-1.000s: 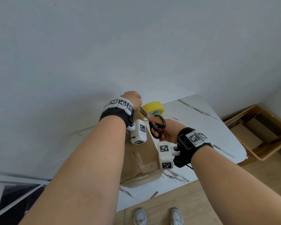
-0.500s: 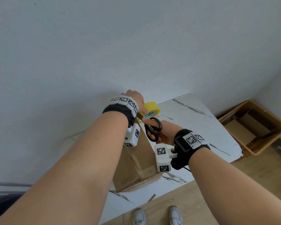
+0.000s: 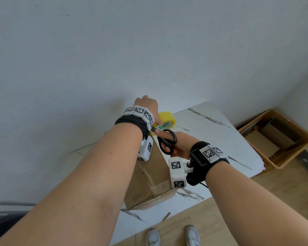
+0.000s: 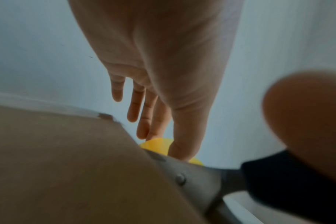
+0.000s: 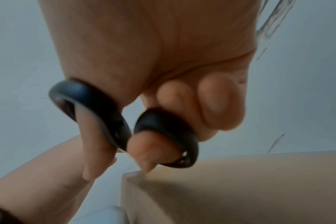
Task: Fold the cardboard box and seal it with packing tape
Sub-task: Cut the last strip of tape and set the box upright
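Observation:
A brown cardboard box stands on the white marble table, with clear tape along its near seam. Above its far top edge my left hand pinches a yellow tape roll; in the left wrist view the thumb presses on the roll. My right hand grips black scissors, thumb and finger through the handle rings. The blades point toward the roll, over the box top. The tape between roll and box is hidden.
A wicker basket with flat cardboard pieces sits on the wooden floor at right. A grey wall rises just behind the table. A small brown scrap hangs at the table's near edge. My shoes show below.
Both hands have drawn closer together over the box's far edge. The left wrist now covers the scissors' blades and more of the yellow roll.

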A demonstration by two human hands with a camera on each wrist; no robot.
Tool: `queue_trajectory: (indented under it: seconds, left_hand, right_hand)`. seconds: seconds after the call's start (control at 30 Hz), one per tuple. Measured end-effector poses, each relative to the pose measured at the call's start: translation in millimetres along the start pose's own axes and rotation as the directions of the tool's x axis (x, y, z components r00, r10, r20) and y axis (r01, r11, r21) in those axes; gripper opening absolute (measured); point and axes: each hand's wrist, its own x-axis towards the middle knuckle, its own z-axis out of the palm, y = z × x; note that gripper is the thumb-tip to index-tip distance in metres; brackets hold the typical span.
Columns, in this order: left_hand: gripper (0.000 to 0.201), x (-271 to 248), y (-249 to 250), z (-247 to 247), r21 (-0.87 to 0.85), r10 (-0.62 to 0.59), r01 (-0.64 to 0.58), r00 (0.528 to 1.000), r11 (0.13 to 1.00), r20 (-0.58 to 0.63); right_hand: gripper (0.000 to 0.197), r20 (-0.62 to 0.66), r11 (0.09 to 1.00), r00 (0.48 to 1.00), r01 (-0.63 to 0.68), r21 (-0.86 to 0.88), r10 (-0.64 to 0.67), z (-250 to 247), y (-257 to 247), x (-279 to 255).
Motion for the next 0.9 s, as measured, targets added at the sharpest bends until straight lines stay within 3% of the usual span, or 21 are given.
queue_trajectory:
  seconds: [0.37, 0.53, 0.67, 0.9]
  left_hand:
    - [0.036, 1, -12, 6, -0.185, -0.058, 0.037, 0.993, 0.982, -0.107]
    - [0.04, 2, -14, 8, -0.278, -0.061, 0.019, 0.988, 0.96, -0.144]
    - [0.057, 4, -15, 10, -0.321, -0.081, 0.026, 0.984, 0.947, -0.159]
    - [0.059, 2, -17, 9, -0.365, -0.092, 0.008, 0.973, 0.931, -0.213]
  right_hand:
    - [0.056, -0.028, 0.999, 0.999, 0.034, -0.035, -0.035, -1, 2, -3]
    - [0.051, -0.022, 0.999, 1.0, -0.018, -0.032, 0.018, -3, -2, -6]
    - [0.05, 0.028, 1.0, 1.0, 0.006, 0.009, -0.006, -6, -5, -3]
    - [0.05, 0.027, 1.0, 1.0, 0.001, -0.029, 0.0, -13, -16, -3]
